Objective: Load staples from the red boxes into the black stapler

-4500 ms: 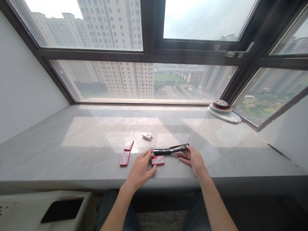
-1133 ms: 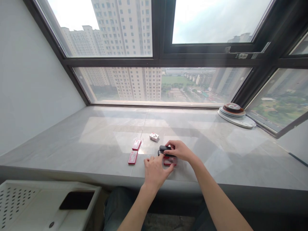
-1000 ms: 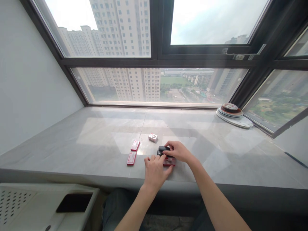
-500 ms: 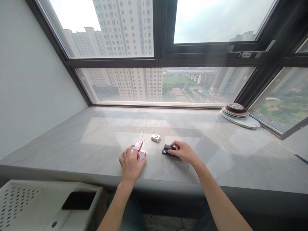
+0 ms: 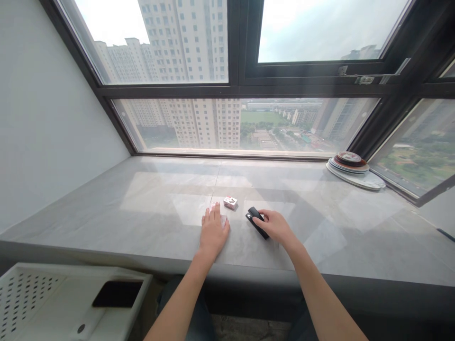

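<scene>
My left hand (image 5: 215, 232) lies over two small white-and-pink boxes, its fingers stretched across them and its thumb along the right side. Part of one box (image 5: 223, 220) shows between thumb and index finger; the other is mostly hidden beneath the fingertips. Just beyond stands another small white-and-red box (image 5: 231, 202), untouched. To the right, my right hand (image 5: 273, 226) grips a black stapler (image 5: 256, 221) between thumb and fingers. The stapler lies slanted at the countertop, its front end pointing away and to the left.
The grey marbled countertop (image 5: 149, 218) runs along a dark-framed window. A stack of plates (image 5: 350, 168) stands at the back right corner. Below the front edge at left is a white perforated plastic container (image 5: 53, 303) with a dark flat object (image 5: 116, 294) on it.
My left hand has slid right and slightly away, bringing the two boxes nearer the third one. My right hand has turned the stapler so its front points more away from me.
</scene>
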`<action>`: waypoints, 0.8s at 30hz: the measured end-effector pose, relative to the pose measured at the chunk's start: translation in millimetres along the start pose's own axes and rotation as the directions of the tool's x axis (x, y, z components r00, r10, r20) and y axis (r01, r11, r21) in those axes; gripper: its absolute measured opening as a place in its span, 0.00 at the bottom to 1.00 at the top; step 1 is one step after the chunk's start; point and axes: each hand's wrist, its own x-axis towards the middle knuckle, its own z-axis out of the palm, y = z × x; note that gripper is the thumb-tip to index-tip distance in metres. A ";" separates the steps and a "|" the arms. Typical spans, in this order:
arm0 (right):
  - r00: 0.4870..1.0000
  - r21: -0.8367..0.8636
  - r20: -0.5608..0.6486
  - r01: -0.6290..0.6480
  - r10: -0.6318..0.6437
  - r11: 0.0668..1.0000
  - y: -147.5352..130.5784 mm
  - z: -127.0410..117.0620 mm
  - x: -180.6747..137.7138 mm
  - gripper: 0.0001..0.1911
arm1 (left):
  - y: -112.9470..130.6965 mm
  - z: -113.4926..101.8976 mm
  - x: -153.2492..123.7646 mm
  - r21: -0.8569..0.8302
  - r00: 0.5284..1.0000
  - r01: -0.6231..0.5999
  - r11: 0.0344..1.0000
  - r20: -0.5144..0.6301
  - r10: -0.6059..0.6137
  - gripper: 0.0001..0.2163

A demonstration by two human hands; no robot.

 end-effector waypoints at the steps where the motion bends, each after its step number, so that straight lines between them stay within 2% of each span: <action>1: 1.000 0.001 -0.018 -0.012 0.012 1.000 1.3 3.6 1.2 0.20 | 10.4 4.7 0.0 0.026 1.000 0.004 1.000 -0.005 -0.004 0.32; 4: 0.997 0.015 -0.070 -0.038 0.039 0.999 3.0 15.2 15.6 0.25 | 38.3 14.9 -5.3 0.076 0.999 0.040 0.996 -0.029 -0.038 0.32; 7: 0.997 0.037 -0.066 -0.023 0.025 0.999 0.4 22.2 45.7 0.26 | 54.3 18.2 -14.6 0.082 0.997 0.070 0.994 -0.043 -0.066 0.31; 11: 1.000 0.067 -0.002 0.016 -0.016 0.998 -4.9 19.2 87.5 0.26 | 58.5 17.5 -22.9 0.065 0.996 0.072 0.995 -0.055 -0.069 0.32; 14: 0.996 0.100 0.070 0.045 -0.052 0.994 -6.0 11.4 100.4 0.26 | 57.3 17.9 -23.6 0.038 0.996 0.065 0.997 -0.062 -0.063 0.32; 19: 0.982 0.139 0.160 0.077 -0.099 0.987 -3.4 7.0 79.4 0.26 | 58.1 18.8 -20.3 -0.041 0.994 0.063 0.997 -0.086 -0.066 0.34; 24: 0.995 0.152 0.059 0.065 -0.074 0.986 -4.2 17.4 33.9 0.22 | 58.7 13.7 -17.3 -0.065 0.995 0.058 0.996 -0.080 -0.063 0.34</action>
